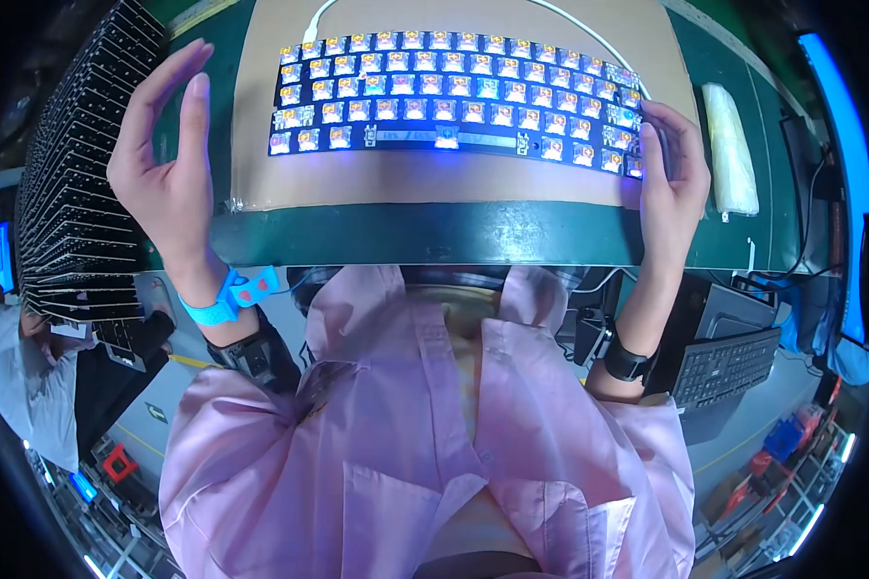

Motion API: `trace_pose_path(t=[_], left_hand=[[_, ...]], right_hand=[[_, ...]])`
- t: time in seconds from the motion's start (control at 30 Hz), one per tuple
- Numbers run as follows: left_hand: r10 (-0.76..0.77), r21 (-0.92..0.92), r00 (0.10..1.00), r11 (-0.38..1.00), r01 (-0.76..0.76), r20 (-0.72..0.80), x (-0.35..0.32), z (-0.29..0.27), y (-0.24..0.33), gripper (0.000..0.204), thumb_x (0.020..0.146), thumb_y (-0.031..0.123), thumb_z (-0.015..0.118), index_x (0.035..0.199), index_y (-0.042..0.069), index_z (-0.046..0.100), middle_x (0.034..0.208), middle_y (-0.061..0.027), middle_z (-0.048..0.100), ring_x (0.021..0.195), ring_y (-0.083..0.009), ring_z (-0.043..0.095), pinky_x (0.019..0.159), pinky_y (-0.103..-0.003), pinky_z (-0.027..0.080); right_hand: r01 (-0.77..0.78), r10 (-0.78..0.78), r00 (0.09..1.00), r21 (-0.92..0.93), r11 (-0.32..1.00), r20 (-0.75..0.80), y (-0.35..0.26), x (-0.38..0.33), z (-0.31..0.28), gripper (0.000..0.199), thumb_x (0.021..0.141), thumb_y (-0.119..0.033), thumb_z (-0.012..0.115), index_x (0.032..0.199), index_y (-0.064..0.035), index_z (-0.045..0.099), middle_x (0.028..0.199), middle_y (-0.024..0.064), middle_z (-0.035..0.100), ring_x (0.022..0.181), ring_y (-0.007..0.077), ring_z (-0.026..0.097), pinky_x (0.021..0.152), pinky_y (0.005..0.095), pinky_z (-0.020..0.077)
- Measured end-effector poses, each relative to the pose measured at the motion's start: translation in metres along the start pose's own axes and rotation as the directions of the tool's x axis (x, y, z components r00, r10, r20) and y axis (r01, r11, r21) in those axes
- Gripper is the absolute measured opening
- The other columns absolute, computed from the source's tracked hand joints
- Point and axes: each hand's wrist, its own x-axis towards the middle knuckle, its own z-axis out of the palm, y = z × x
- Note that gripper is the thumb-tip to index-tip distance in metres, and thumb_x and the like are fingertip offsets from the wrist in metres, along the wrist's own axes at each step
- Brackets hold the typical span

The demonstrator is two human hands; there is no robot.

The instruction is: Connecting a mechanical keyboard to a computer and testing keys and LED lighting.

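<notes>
A bare keyboard board (454, 96) with glowing switches lies on a brown cardboard sheet (434, 179) on the green bench. A white cable (589, 34) runs from its far side. My right hand (671, 183) grips the board's right end, fingers curled over the edge. My left hand (169, 159) hovers left of the board with fingers apart and upright, holding nothing, a little away from the board's left end. A blue wrist strap (217, 304) circles my left wrist and a black watch (628, 365) my right.
A tall stack of dark keyboard boards (77, 183) stands at the left. A clear wrapped bundle (731, 145) lies at the right of the bench. A black keyboard (729, 367) sits below right. Another person (10, 376) stands at lower left.
</notes>
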Motion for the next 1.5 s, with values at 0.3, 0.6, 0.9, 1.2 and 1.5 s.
trace_pose_path(t=[0.3, 0.6, 0.9, 1.2, 1.5], left_hand=[[-0.260, 0.143, 0.927, 0.963, 0.229, 0.272, -0.019, 0.009, -0.027, 0.027, 0.086, 0.012, 0.059, 0.111, 0.002, 0.059, 0.111, -0.0125, 0.062, 0.104, -0.0199, 0.058, 0.089, -0.030, 0.043], [0.262, -0.191, 0.758, 0.964, -0.183, 0.597, -0.036, 0.069, 0.064, 0.035, 0.071, 0.016, 0.068, 0.103, 0.005, 0.060, 0.120, -0.0104, 0.055, 0.114, -0.0238, 0.050, 0.099, -0.038, 0.035], [0.512, -0.263, 0.574, 0.847, -0.462, 0.640, -0.069, 0.145, 0.125, 0.040, 0.075, 0.020, 0.060, 0.113, 0.011, 0.056, 0.132, -0.0151, 0.043, 0.129, -0.0286, 0.035, 0.107, -0.046, 0.024], [0.483, -0.181, 0.534, 0.835, -0.520, 0.694, -0.072, 0.150, 0.127, 0.036, 0.081, 0.016, 0.049, 0.116, 0.009, 0.054, 0.131, -0.0156, 0.043, 0.130, -0.0306, 0.034, 0.109, -0.047, 0.021], [0.447, -0.154, 0.503, 0.841, -0.519, 0.739, -0.075, 0.154, 0.128, 0.035, 0.081, 0.018, 0.046, 0.114, 0.010, 0.053, 0.128, -0.0129, 0.044, 0.130, -0.0313, 0.032, 0.110, -0.047, 0.019]], right_hand=[[-0.022, 0.022, 0.999, -0.020, 1.000, 0.028, -0.002, -0.002, 0.000, 0.023, 0.090, -0.006, 0.052, 0.111, 0.0037, 0.054, 0.109, 0.0103, 0.060, 0.103, 0.0151, 0.056, 0.092, 0.0267, 0.0404], [-0.018, 0.019, 1.000, 0.028, 0.999, -0.024, -0.006, -0.002, 0.004, 0.021, 0.090, -0.001, 0.046, 0.108, 0.0039, 0.054, 0.102, 0.0103, 0.061, 0.095, 0.0155, 0.059, 0.085, 0.0265, 0.0448], [0.096, -0.082, 0.942, 0.026, 0.995, -0.327, -0.001, -0.007, -0.010, 0.022, 0.089, 0.004, 0.039, 0.100, 0.0041, 0.057, 0.099, 0.0108, 0.061, 0.092, 0.0147, 0.058, 0.082, 0.0259, 0.0447], [0.284, -0.291, 0.956, -0.362, 0.888, 0.037, -0.008, 0.019, -0.014, 0.030, 0.080, 0.009, 0.039, 0.103, 0.0006, 0.058, 0.099, 0.0149, 0.058, 0.095, 0.0290, 0.056, 0.084, 0.0339, 0.0434], [0.391, -0.313, 0.920, -0.493, 0.777, 0.236, 0.002, 0.020, -0.011, 0.043, 0.069, 0.010, 0.043, 0.106, -0.0050, 0.060, 0.107, 0.0161, 0.054, 0.100, 0.0307, 0.050, 0.088, 0.0369, 0.0392]])
